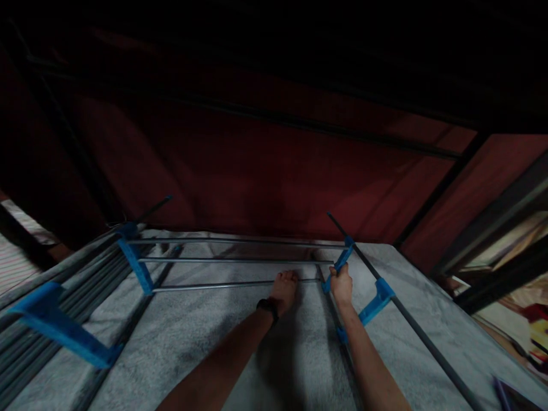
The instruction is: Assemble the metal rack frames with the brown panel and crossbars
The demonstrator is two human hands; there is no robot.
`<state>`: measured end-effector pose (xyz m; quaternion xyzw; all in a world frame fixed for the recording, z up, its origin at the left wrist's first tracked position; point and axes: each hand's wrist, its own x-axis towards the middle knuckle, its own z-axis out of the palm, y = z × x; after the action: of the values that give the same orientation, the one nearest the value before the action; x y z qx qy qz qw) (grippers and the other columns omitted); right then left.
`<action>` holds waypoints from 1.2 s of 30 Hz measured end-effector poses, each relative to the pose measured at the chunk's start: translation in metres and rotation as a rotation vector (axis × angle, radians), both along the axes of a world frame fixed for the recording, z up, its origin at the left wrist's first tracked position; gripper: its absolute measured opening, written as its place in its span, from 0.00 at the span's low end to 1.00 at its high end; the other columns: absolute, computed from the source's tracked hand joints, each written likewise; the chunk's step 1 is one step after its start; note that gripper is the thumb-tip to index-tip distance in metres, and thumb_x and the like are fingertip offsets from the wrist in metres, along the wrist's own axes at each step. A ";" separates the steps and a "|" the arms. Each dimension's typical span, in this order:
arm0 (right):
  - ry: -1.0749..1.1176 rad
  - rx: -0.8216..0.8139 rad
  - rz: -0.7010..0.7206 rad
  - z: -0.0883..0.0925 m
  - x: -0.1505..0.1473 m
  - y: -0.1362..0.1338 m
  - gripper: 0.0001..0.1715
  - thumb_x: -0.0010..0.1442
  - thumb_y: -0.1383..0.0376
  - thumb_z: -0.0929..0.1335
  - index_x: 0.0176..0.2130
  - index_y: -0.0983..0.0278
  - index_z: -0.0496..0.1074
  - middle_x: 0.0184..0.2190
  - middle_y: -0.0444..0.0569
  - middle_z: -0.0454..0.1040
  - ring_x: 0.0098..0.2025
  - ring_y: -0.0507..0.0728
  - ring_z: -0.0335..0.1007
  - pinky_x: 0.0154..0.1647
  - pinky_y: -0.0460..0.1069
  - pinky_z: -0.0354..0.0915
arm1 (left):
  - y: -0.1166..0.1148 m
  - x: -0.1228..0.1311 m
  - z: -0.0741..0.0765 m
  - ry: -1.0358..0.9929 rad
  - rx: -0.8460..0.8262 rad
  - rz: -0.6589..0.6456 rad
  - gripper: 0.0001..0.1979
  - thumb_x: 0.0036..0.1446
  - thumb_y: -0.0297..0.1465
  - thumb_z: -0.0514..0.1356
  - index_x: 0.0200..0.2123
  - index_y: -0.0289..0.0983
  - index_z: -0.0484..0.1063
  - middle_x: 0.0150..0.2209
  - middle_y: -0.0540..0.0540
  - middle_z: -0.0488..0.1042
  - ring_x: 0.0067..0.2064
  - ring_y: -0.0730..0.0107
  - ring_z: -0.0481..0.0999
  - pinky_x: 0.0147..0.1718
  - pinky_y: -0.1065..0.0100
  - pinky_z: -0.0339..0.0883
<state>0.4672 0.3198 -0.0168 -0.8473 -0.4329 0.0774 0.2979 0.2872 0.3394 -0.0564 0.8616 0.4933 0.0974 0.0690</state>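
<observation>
My left hand [285, 291], with a black band on its wrist, is closed around the nearest grey metal tube [214, 286] of a rack. That tube runs between a blue plastic bracket [139, 265] on the left and another blue bracket [342, 260] on the right. My right hand [341, 284] grips the right bracket, close to where the tubes meet it. Two more tubes span the brackets behind. Nearer to me, one more blue bracket [374, 305] joins two long poles on the right, and a larger blue bracket [64, 328] sits on the left poles.
A grey fleecy cloth [205, 348] covers the surface under the rack. Several loose grey tubes [64, 319] lie along the left edge. Dark red fabric [274, 171] hangs behind on a dark frame. A dark flat object with a purple edge [509, 394] lies at bottom right.
</observation>
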 end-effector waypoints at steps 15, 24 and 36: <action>0.043 0.008 -0.007 -0.003 0.008 0.002 0.26 0.63 0.60 0.59 0.57 0.68 0.59 0.38 0.56 0.76 0.41 0.60 0.73 0.37 0.48 0.60 | 0.013 0.000 -0.012 -0.040 -0.153 -0.194 0.25 0.56 0.21 0.51 0.56 0.40 0.66 0.55 0.42 0.71 0.54 0.62 0.71 0.54 0.61 0.64; 0.017 -0.025 -0.017 0.000 0.004 0.003 0.28 0.63 0.61 0.58 0.59 0.70 0.56 0.40 0.59 0.76 0.43 0.61 0.73 0.39 0.49 0.60 | 0.003 0.000 -0.002 -0.048 -0.195 -0.187 0.25 0.57 0.22 0.51 0.57 0.43 0.66 0.53 0.43 0.73 0.52 0.62 0.74 0.50 0.61 0.68; 0.034 0.012 0.006 -0.002 0.011 0.001 0.26 0.61 0.63 0.59 0.57 0.69 0.59 0.41 0.58 0.76 0.43 0.62 0.73 0.38 0.49 0.61 | 0.007 0.000 -0.013 -0.026 -0.199 -0.195 0.27 0.56 0.21 0.50 0.57 0.44 0.65 0.54 0.43 0.73 0.53 0.61 0.73 0.50 0.60 0.68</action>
<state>0.4783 0.3208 -0.0184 -0.8428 -0.4307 0.0900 0.3099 0.2873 0.3462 -0.0696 0.8930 0.4136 0.0519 0.1695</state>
